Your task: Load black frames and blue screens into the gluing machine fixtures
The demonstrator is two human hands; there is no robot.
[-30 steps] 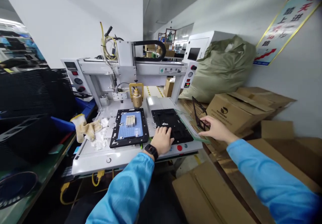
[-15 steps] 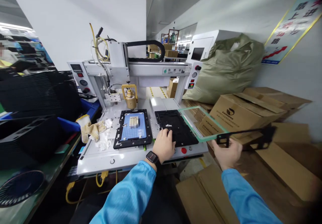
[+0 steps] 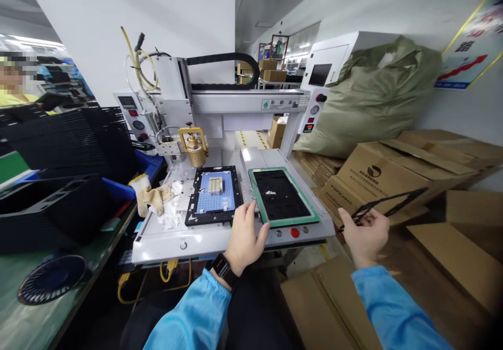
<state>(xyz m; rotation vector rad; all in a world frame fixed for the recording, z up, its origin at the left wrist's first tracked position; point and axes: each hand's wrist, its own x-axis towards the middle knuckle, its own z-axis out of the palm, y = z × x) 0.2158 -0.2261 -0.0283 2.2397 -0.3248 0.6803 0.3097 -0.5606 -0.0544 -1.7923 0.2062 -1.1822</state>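
Note:
In my right hand [image 3: 367, 237] a thin black frame [image 3: 404, 199] is pinched, held tilted above the cardboard boxes on the right. My left hand [image 3: 244, 240], with a watch at the wrist, has its thumb and fingers apart. It hovers by the lower left corner of a green-edged frame [image 3: 260, 198], which lies flat over a black plate [image 3: 285, 203] on the machine bed. Left of it, a black fixture [image 3: 192, 200] holds a blue gridded panel [image 3: 226, 185] with a metal block [image 3: 216, 185] on top.
A gold cylinder with a yellow handle [image 3: 196, 153] stands behind the fixture. Knit gloves [image 3: 151, 195] and white wipes lie to the left. A red button [image 3: 294, 232] is on the front edge. Black trays [image 3: 74, 140] are stacked left; cartons [image 3: 377, 182] stand right.
The green-edged frame has come down from its raised position at the right onto the black plate. My left hand has drawn back off the plate. The black frame stays in my right hand, turned more edge-on.

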